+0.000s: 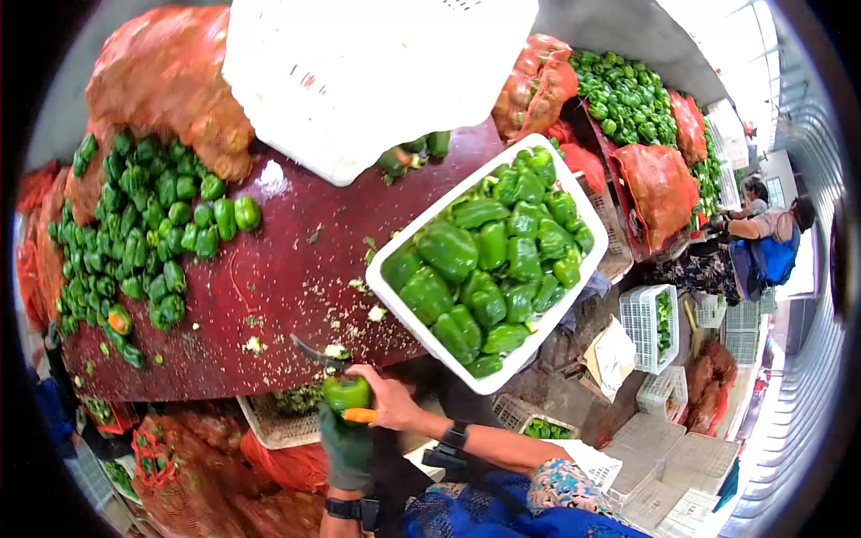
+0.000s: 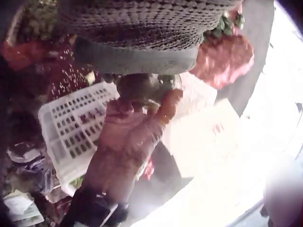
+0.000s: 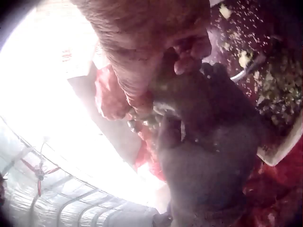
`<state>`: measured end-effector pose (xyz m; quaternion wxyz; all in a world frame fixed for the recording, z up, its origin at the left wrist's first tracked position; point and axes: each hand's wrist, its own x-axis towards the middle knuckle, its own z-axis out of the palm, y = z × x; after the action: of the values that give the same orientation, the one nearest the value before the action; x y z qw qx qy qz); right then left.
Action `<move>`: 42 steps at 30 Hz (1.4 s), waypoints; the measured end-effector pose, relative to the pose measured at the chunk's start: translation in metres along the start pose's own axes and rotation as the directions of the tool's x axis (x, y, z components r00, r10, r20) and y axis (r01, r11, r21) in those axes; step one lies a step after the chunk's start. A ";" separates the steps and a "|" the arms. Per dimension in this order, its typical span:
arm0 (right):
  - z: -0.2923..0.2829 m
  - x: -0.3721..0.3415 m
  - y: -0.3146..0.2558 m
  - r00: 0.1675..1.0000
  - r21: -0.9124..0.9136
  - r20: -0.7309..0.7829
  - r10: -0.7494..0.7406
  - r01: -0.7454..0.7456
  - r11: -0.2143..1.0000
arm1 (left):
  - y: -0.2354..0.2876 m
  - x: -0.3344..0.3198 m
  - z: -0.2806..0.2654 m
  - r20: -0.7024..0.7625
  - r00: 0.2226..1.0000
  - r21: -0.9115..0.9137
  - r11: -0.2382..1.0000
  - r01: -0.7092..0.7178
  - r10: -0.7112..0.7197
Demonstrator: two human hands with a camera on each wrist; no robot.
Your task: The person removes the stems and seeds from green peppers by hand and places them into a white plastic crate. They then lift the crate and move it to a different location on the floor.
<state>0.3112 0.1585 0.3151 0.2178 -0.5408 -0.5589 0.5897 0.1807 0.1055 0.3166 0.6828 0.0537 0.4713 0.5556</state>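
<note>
My left hand, in a grey-green knit glove, grips a green bell pepper near the table's front edge. The glove fills the top of the left wrist view. My bare right hand holds a knife whose curved blade points left past the pepper; its handle is hidden in the fingers. The right thumb looks orange and lies against the pepper's near side. In the right wrist view the blade shows beyond the gloved hand.
A white crate full of green peppers stands right of my hands. More peppers are heaped on the red table. A large white crate stands behind. Below the edge are a scrap tray and net sacks. People stand far right.
</note>
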 end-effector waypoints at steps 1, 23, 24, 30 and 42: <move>-0.022 -0.007 -0.013 0.990 -0.036 -0.094 -0.104 0.101 0.994 | -0.010 0.003 0.016 0.007 1.000 -0.024 1.000 0.006 -0.006; -0.448 0.033 0.124 0.643 -0.548 -0.743 -0.184 -0.427 0.720 | -0.073 0.106 0.200 0.575 0.773 0.747 -0.557 -0.362 0.270; -0.444 0.036 0.124 0.615 -0.584 -0.741 -0.268 -0.395 0.709 | -0.077 0.108 0.199 0.581 0.758 0.744 -0.571 -0.347 0.296; -0.441 0.041 0.118 0.644 -0.713 -0.673 -0.364 -0.435 0.550 | -0.080 0.109 0.195 0.592 0.755 0.715 -0.615 -0.332 0.281; -0.294 -0.104 0.118 0.480 -0.485 -0.818 -0.318 -0.276 0.830 | -0.098 0.124 0.174 0.685 0.650 0.631 -0.713 -0.304 0.330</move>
<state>0.6444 0.1604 0.3116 0.3112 -0.7946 -0.5201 0.0358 0.3651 0.2473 0.2817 -0.0221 0.7769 0.6200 0.1074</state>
